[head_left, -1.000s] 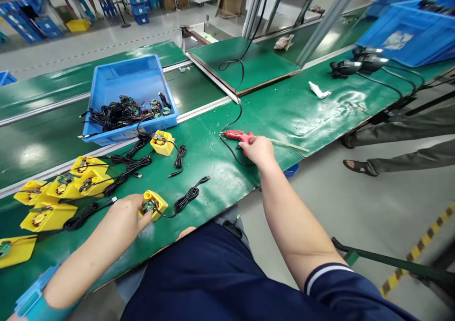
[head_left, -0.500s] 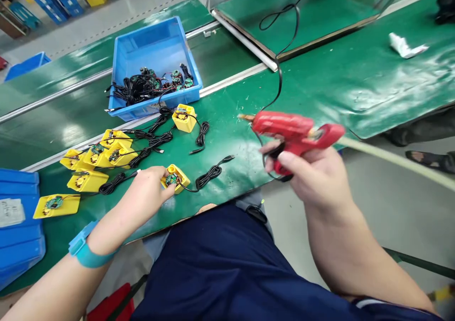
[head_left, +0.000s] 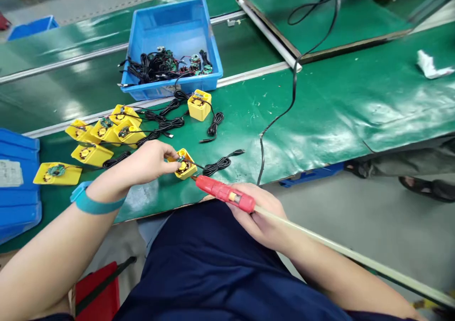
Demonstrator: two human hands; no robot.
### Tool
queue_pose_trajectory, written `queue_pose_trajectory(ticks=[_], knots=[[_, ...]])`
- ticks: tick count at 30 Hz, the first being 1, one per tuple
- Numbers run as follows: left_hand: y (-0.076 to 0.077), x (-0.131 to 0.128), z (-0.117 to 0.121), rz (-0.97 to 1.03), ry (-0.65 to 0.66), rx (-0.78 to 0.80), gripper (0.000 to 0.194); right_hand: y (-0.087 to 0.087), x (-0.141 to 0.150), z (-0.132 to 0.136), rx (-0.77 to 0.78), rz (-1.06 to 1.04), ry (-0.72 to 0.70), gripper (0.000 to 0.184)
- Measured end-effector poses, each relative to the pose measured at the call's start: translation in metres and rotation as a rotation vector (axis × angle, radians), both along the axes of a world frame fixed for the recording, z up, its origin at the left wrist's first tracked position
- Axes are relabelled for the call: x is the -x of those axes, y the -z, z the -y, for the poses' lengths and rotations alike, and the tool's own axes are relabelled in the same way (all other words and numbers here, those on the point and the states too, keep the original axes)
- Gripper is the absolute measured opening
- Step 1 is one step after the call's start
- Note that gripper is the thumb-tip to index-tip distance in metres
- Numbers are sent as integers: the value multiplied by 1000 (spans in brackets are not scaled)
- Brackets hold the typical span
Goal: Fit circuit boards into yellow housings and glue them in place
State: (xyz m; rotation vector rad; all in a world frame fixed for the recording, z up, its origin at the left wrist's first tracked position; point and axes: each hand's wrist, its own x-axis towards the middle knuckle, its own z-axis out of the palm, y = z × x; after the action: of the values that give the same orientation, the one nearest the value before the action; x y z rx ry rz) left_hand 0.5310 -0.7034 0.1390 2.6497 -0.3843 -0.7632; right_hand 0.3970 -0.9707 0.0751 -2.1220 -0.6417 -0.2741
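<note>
My left hand (head_left: pixel 156 162) has its thumb and fingers closed on a small yellow plastic housing (head_left: pixel 192 169) near the table's front edge. Inside the housing sits a green circuit board (head_left: pixel 180 159), partly covered by my fingertips. A bundled black cable (head_left: pixel 216 165) runs out of it to the right. My right hand (head_left: pixel 261 212) is wrapped around a red hot glue gun (head_left: pixel 223 191), whose grip is hidden by the hand. The nozzle points left and lies at the housing's lower right side; whether it touches cannot be made out. A long pale glue stick (head_left: pixel 320 239) sticks out of the gun's back.
Several yellow housings (head_left: pixel 93 155) with boards and cables stand to the left, and another yellow housing (head_left: pixel 199 108) farther back. A blue bin (head_left: pixel 216 77) holds boards and black cables. At far left is another blue bin (head_left: pixel 19 207). The gun's black cord (head_left: pixel 294 89) crosses the green table (head_left: pixel 327 117).
My right hand has brought the glue gun down and left, from above the table to the housing under my left hand. The left hand stays on the housing, which is now turned. The camera view has shifted.
</note>
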Motion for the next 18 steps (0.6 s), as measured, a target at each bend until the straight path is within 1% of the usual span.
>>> queue_pose_trajectory(ticks=[5, 13, 18], knots=[[-1, -4, -3, -41, 72, 47, 35, 5, -11, -15, 129, 118, -22, 22], [0, 0, -1, -29, 35, 71, 26, 12, -15, -27, 253, 167, 8, 29], [8, -1, -7, -50, 53, 135, 24, 14, -17, -30, 322, 164, 7, 28]])
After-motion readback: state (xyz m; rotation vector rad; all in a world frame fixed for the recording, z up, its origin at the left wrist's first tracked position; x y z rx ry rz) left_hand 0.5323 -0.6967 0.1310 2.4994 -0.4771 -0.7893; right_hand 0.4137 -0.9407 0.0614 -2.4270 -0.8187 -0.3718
